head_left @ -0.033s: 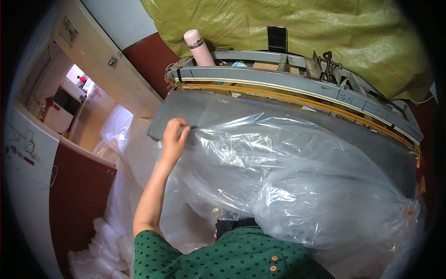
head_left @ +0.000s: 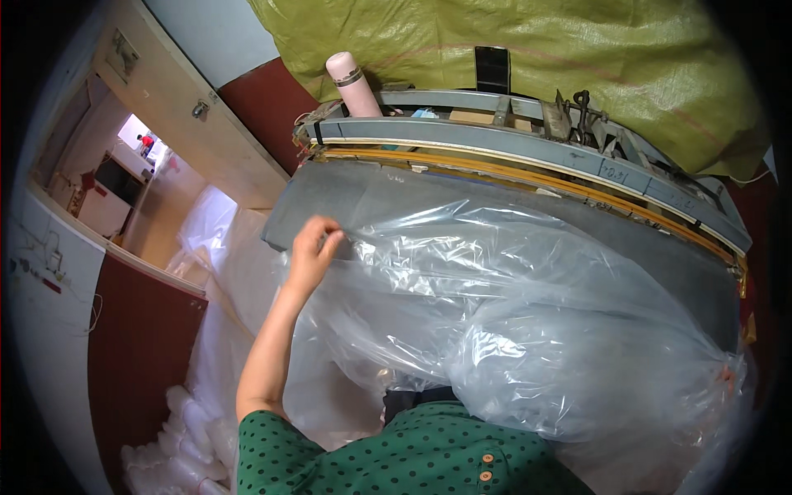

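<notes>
A large sheet of clear plastic film (head_left: 429, 247) lies crumpled over a long dark grey bench top (head_left: 330, 186) and hangs down over its near side. At the film's left end, my left hand (head_left: 313, 252) is above the bench's near edge. Its fingers are curled, with thumb and forefinger pinched at the film's corner. On the right the film bulges in a loose, shiny heap. Its folds draw together at the far right, where a small reddish patch shows through. My right arm is covered by the film, and the fingers of my right hand cannot be made out.
A grey metal rail (head_left: 462, 128) with yellow strips runs along the bench's back. Behind it stand a pink flask (head_left: 353, 87) and a dark metal clamp (head_left: 582, 115). A yellow-green sheet (head_left: 577, 49) hangs beyond. At left are an open door (head_left: 177, 99) and white plastic bundles (head_left: 186, 437).
My left hand has shifted slightly down and to the right, and the film's corner beside it has moved a little the same way. Everything else looks unchanged.
</notes>
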`<action>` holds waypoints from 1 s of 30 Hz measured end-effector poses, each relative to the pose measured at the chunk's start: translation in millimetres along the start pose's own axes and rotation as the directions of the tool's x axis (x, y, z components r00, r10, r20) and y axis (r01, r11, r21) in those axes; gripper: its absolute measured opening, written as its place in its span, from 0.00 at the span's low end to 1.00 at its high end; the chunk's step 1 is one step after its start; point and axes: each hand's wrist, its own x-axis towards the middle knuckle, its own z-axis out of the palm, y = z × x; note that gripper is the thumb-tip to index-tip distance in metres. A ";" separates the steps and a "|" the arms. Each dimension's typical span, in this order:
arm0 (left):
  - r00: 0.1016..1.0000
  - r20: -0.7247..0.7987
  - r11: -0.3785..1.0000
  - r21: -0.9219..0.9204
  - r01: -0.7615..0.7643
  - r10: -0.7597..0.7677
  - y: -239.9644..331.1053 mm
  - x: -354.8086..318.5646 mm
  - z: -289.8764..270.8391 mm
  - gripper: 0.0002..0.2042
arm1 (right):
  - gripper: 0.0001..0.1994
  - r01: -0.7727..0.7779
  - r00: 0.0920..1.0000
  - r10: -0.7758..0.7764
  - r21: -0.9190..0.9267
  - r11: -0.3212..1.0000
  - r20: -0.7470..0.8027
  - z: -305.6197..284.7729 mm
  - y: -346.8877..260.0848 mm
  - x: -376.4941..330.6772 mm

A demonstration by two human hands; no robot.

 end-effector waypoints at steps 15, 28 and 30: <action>0.994 0.079 0.933 -0.346 0.094 -0.071 -11.3 26.1 -49.4 0.05 | 0.12 -0.018 1.000 0.018 0.000 1.000 -0.001 -7.1 21.8 -5.3; 0.997 -0.037 0.932 0.359 -0.047 0.065 -56.2 119.8 96.1 0.04 | 0.11 -0.060 0.998 0.061 0.023 0.998 -0.021 -22.1 38.9 -18.7; 0.997 -0.065 0.925 0.379 -0.011 0.039 -54.4 116.5 102.2 0.04 | 0.11 -0.062 0.998 0.062 0.023 0.998 -0.022 -24.7 43.3 -19.7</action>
